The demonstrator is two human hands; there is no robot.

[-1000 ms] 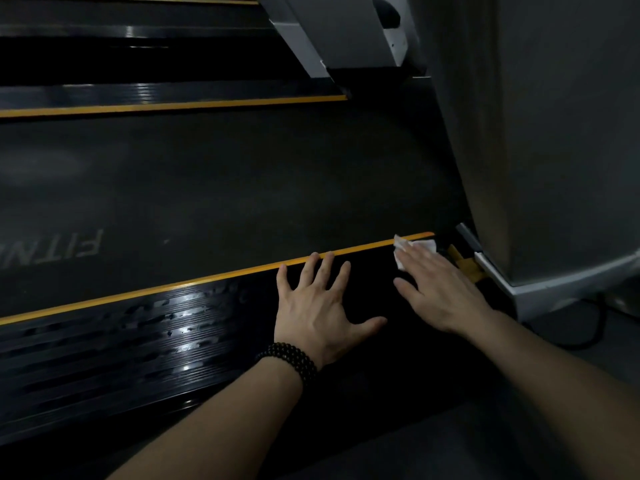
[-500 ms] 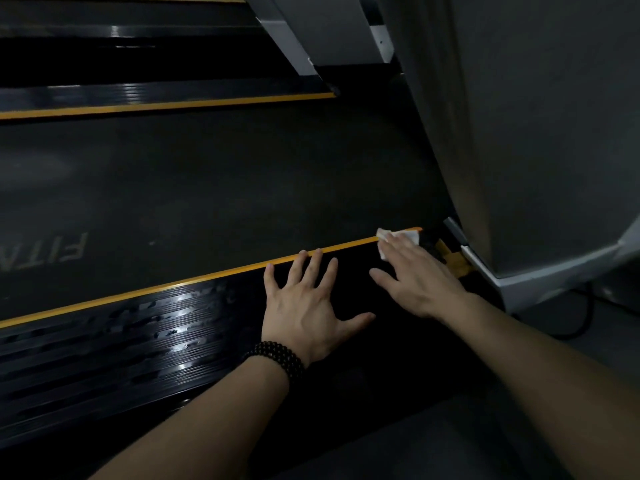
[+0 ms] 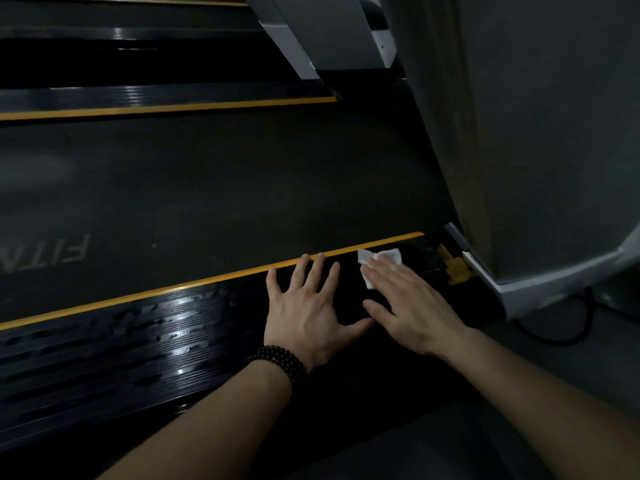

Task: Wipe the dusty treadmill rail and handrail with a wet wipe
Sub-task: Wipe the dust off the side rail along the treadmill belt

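The right hand (image 3: 412,306) lies flat with straight fingers pressing the white wet wipe (image 3: 379,263) onto the near black rail (image 3: 138,334), at its right end just beside the yellow stripe (image 3: 207,280). The left hand (image 3: 308,310) rests spread flat beside it, holding nothing.

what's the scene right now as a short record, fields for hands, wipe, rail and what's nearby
left hand: flat on the black side rail, fingers spread, bead bracelet on the wrist
right hand: straight fingers pressing the white wipe onto the rail
wipe place: rail's right end, beside the yellow strip
rail surface: ribbed, shiny patches left of the hands
nearby: dark belt beyond the strip, grey housing at right, black cable on the floor
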